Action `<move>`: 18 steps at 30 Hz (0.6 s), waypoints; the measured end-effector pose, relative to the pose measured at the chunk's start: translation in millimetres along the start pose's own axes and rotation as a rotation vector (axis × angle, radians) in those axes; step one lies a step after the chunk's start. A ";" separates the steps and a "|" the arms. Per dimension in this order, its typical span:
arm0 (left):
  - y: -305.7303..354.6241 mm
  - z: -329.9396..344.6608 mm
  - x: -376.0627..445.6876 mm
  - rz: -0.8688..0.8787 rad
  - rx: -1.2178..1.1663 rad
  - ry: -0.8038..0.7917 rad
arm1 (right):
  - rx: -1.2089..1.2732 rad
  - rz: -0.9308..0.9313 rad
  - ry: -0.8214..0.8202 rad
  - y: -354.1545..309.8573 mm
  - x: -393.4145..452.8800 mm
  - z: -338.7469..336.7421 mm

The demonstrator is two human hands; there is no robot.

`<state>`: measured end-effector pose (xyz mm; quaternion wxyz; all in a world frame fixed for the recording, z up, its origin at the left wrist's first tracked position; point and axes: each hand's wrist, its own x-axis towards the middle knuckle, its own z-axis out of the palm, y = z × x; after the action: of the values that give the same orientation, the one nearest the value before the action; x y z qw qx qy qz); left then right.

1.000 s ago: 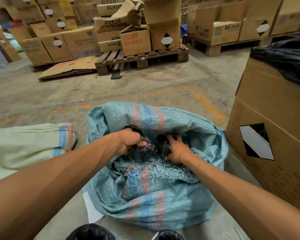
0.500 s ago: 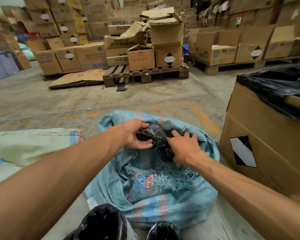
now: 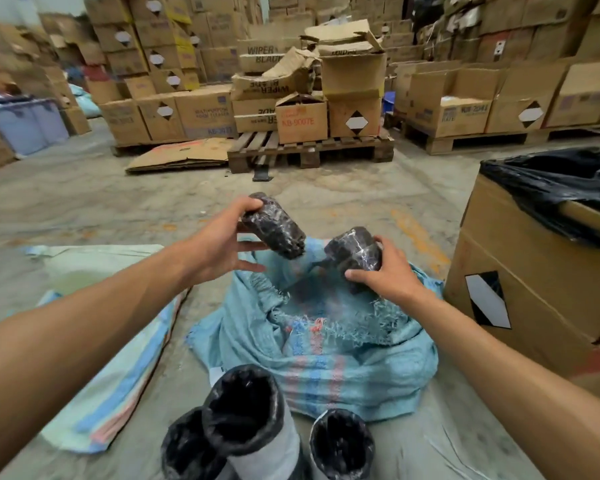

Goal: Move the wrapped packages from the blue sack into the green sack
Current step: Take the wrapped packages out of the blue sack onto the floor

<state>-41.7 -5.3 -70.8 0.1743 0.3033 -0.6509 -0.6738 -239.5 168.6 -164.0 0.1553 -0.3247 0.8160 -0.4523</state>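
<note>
cardboard box [image 3: 520, 271] beside blue sack [image 3: 326, 348]

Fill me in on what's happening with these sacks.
A person is emptying the blue sack on the warehouse floor. The left hand holds one dark wrapped package lifted above the sack, and the right hand grips a second package just over the sack's open mouth. The green sack lies flat on the floor to the person's left; neither package has reached it yet. Three black-wrapped rolls stand close in front of the camera.
</note>
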 end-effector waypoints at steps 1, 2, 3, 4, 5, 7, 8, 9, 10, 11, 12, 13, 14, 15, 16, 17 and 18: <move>1.6 -9.2 -11.9 0.015 -0.054 0.033 | 0.093 -0.006 -0.005 -6.8 -10.3 -2.6; 1.7 -20.2 -26.9 0.023 -0.098 0.055 | 0.184 -0.023 -0.026 -15.8 -24.6 -3.5; 0.1 -31.0 -42.3 0.025 -0.142 0.070 | 0.262 -0.061 -0.046 -24.8 -40.3 -3.8; -1.0 -39.2 -54.9 0.031 -0.182 0.079 | 0.330 -0.105 -0.062 -33.5 -56.1 -5.5; -5.2 -48.3 -71.4 0.032 -0.218 0.091 | 0.384 -0.148 -0.085 -42.5 -76.5 -5.3; -11.3 -66.0 -99.8 0.045 -0.256 0.113 | 0.457 -0.218 -0.098 -60.2 -115.6 -7.8; -16.1 -73.1 -112.7 0.045 -0.257 0.118 | 0.480 -0.236 -0.104 -65.2 -134.3 -9.8; -19.5 -80.9 -127.4 0.055 -0.250 0.116 | 0.499 -0.260 -0.120 -70.3 -151.5 -9.7; -26.6 -89.7 -141.8 0.063 -0.219 0.123 | 0.499 -0.276 -0.138 -75.0 -170.6 -9.0; -33.4 -95.3 -154.0 0.071 -0.173 0.124 | 0.478 -0.293 -0.157 -77.2 -184.9 -8.4; -42.8 -103.1 -167.2 0.075 -0.113 0.120 | 0.443 -0.314 -0.189 -79.5 -199.2 -5.3; -53.3 -110.0 -178.1 0.068 -0.054 0.096 | 0.417 -0.337 -0.225 -80.3 -212.0 -1.5; -64.1 -117.2 -191.3 0.049 0.000 0.073 | 0.392 -0.356 -0.266 -81.9 -224.5 4.2; -73.8 -124.0 -201.4 0.015 0.056 0.052 | 0.373 -0.368 -0.302 -82.0 -235.7 9.8; -84.9 -132.8 -213.3 -0.027 0.120 0.039 | 0.357 -0.373 -0.333 -81.5 -247.3 16.8; -92.7 -138.8 -222.6 -0.063 0.189 0.029 | 0.336 -0.387 -0.361 -82.0 -255.5 22.8; -100.9 -145.6 -229.9 -0.100 0.266 0.042 | 0.316 -0.399 -0.390 -84.0 -263.1 28.3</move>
<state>240.6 36.4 -123.7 0.1124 0.3699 -0.7145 -0.5830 3.5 295.0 -119.5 0.2657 -0.5306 0.6107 -0.5243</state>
